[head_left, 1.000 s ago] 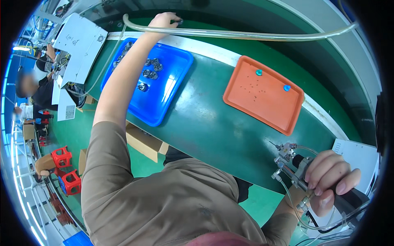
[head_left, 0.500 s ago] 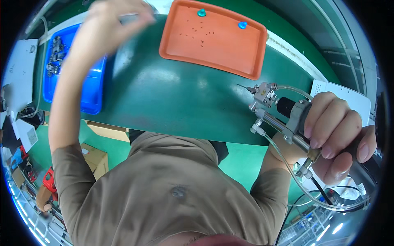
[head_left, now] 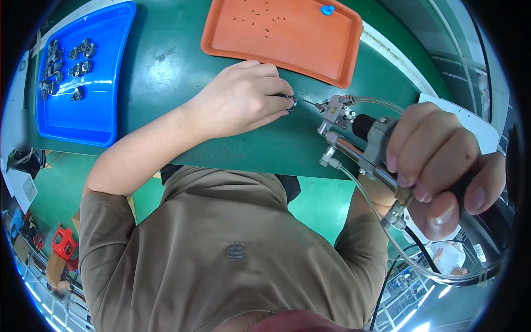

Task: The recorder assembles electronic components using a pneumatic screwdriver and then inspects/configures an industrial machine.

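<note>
My right hand [head_left: 434, 152] is wrapped round the grip of a metal dispensing gun [head_left: 334, 113] with a thin needle, a black knob and clear hoses. The needle [head_left: 310, 103] points left, toward my left hand. Over the green table, my left hand [head_left: 246, 99] pinches a small dark metal part [head_left: 291, 103], mostly covered by the fingers. That part sits just short of the needle tip, with a small gap that seems to remain between them. Thumb and lower fingers of my right hand close round the tool's rear end.
An orange tray [head_left: 282, 52] beyond my hands holds scattered tiny dark pieces [head_left: 260, 16] and a blue cone-shaped cap [head_left: 327, 10]. At left, a blue tray [head_left: 102, 124] carries several dark metal parts [head_left: 81, 68]. A white device [head_left: 470, 124] stands behind the right hand. Hoses loop at lower right.
My left hand has come down from the far left to the needle and now shows a small metal part in its fingers. The right hand still grips the gun. The view has shifted.
</note>
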Demonstrator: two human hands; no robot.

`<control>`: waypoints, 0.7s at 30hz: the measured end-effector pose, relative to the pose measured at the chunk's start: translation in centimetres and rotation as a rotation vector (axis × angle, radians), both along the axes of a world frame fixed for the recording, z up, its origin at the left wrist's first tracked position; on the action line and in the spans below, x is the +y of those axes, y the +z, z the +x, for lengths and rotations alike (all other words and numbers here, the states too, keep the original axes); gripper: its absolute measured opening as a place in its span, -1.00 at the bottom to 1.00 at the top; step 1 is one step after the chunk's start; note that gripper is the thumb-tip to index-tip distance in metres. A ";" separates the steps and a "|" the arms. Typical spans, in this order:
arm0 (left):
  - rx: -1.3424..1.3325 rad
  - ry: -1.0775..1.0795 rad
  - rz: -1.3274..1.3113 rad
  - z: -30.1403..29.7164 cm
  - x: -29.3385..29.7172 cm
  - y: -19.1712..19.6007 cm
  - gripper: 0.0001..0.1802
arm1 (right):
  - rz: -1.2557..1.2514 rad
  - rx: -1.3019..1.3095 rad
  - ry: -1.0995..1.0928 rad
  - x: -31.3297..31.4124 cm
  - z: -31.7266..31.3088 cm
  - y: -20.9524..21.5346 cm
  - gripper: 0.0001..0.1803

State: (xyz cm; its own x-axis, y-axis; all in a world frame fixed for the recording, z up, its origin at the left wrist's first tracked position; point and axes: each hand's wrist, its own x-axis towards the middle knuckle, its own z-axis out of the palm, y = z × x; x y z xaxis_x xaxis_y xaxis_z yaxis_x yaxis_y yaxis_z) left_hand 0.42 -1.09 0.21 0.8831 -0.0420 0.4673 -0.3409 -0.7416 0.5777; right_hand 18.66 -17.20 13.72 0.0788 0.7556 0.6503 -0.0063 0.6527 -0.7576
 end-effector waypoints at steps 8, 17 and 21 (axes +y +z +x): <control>0.012 0.016 -0.015 0.2 -0.2 -0.1 -0.82 | -0.165 -0.107 0.135 0.8 0.4 1.0 -0.72; 0.030 0.023 -0.017 0.0 -0.2 -0.3 -0.83 | -0.206 -0.131 0.081 1.1 -0.6 0.6 -0.73; 0.021 0.027 -0.011 0.0 -0.3 -0.4 -0.83 | -0.178 -0.135 0.107 0.8 -0.5 0.4 -0.74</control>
State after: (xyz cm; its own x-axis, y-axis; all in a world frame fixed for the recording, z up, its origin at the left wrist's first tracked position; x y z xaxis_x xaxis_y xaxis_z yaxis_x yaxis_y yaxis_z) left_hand 0.40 -1.34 -0.18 0.8935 -0.0130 0.4490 -0.3088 -0.7437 0.5929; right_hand 18.17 -16.39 14.13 -0.0861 0.8584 0.5056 0.0408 0.5101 -0.8591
